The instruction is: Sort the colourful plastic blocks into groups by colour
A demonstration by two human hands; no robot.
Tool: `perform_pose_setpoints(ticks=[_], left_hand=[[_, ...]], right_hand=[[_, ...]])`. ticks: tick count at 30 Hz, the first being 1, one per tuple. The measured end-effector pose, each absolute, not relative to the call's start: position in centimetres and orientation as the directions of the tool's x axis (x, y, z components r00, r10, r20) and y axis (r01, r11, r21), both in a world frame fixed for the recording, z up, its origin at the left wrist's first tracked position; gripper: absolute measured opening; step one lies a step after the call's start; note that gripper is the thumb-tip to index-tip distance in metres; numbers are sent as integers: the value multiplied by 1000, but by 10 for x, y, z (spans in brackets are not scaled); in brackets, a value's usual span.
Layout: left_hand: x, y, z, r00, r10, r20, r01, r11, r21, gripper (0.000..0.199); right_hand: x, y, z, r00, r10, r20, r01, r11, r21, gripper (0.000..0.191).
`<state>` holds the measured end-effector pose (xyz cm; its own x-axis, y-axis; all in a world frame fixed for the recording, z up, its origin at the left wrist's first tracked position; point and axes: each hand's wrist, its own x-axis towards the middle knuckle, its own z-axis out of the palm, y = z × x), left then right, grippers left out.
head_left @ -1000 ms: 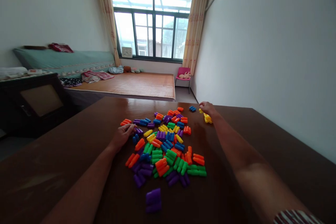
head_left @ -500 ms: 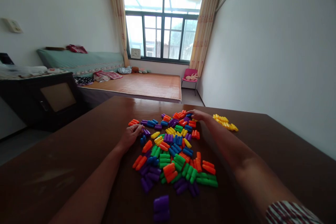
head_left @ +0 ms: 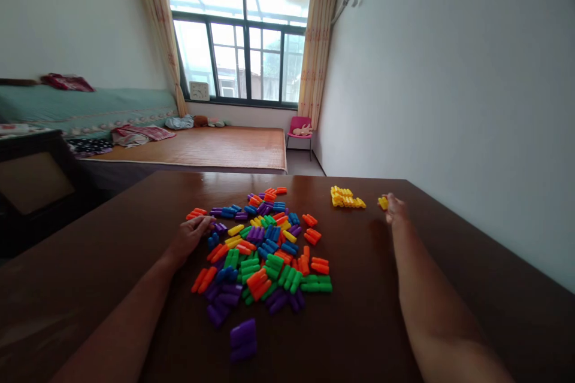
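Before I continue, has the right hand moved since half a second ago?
Yes: the right hand went rightward, from the mixed blocks to past the yellow blocks, toward the far right corner of the table.

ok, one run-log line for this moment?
right hand: holding yellow piece | left hand: at mixed pile, beside purple piece | yellow cluster: apart from mixed pile
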<state>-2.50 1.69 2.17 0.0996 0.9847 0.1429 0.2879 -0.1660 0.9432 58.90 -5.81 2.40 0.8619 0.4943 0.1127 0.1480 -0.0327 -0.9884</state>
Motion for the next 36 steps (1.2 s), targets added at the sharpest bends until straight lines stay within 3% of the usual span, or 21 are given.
perform_pose_setpoints(ticks=[4, 11, 14, 16, 22, 26, 31, 36], left_hand=[[-27, 20, 18, 87, 988, 128, 287, -148, 946, 50], [-31, 26, 12, 81, 992, 101, 279, -119, 953, 54], [-30, 24, 14, 85, 990, 110, 282, -130, 951, 55], [-29, 23, 16, 87, 990, 114, 293, -135, 947, 56], [-28, 18, 20, 86, 990, 110, 313, -132, 941, 57], [-26, 16, 23, 82, 990, 116, 311, -136, 941, 56], [-27, 17, 23, 74, 988, 134, 330, -150, 932, 58], [-28, 18, 21, 80, 988, 133, 323, -152, 934, 60]], right_hand=[[616, -79, -4, 850, 523, 69, 196, -192, -962, 10], [637, -91, 7, 737, 671, 77, 375, -312, -873, 38], [642, -97, 5, 563, 826, -14, 533, -377, -757, 51], [642, -95, 2, 520, 853, -44, 619, -411, -669, 51], [611, -61, -2, 615, 749, 249, 608, -248, -754, 52], [588, -45, -3, 580, 711, 397, 707, -198, -678, 49], [580, -36, -5, 475, 762, 441, 822, -204, -532, 45], [584, -33, -8, 394, 803, 448, 867, -163, -470, 46]])
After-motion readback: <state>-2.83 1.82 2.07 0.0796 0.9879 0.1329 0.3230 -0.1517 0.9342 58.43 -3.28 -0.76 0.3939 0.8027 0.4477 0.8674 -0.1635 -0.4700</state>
